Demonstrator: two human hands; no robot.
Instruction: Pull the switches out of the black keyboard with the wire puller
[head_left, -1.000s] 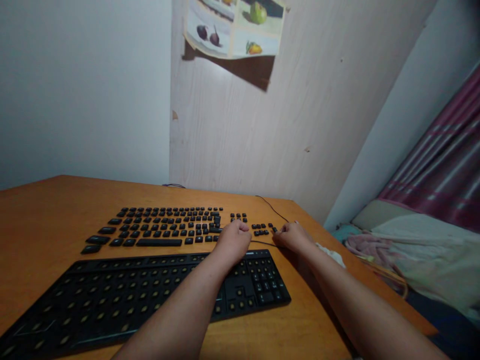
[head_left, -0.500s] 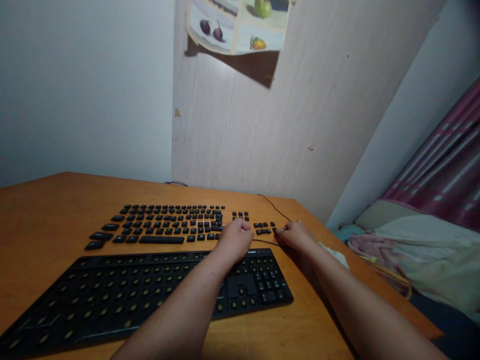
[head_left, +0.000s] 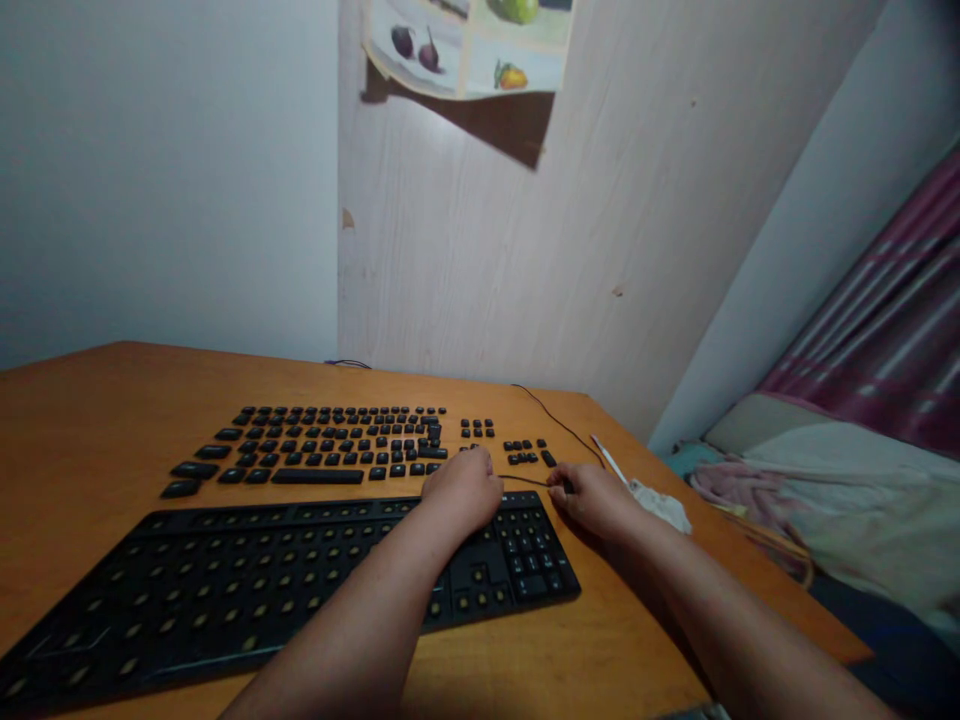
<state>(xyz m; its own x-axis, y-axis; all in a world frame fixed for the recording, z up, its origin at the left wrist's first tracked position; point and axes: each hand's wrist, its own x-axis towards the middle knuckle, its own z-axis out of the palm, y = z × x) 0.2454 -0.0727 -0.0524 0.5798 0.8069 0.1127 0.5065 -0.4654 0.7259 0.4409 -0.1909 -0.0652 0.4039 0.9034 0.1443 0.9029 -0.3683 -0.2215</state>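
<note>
A black keyboard (head_left: 300,570) lies across the front of the table. Bare key posts show over most of it, while keycaps sit on its number pad (head_left: 531,560) at the right end. My left hand (head_left: 466,490) rests over the keyboard's back edge, fingers curled and mostly hidden. Just right of the keyboard, my right hand (head_left: 596,498) is pinched close to the tabletop, with what looks like a small black keycap (head_left: 568,486) at its fingers. Beyond the keyboard, loose keycaps (head_left: 337,446) lie in rows, including a long space bar (head_left: 318,476). A tall keycap (head_left: 549,459) lies behind my right hand.
A thin black cable (head_left: 559,422) runs over the table (head_left: 180,380) to its back edge. Right of my right hand lie a white stick (head_left: 611,460) and a crumpled white cloth (head_left: 664,507). A wall stands behind the table; a bed (head_left: 847,490) is at the right.
My right hand has drawn back from the loose keycaps toward the keyboard's right side, uncovering the tall keycap and white stick. My left hand stays over the keyboard; the view has shifted slightly.
</note>
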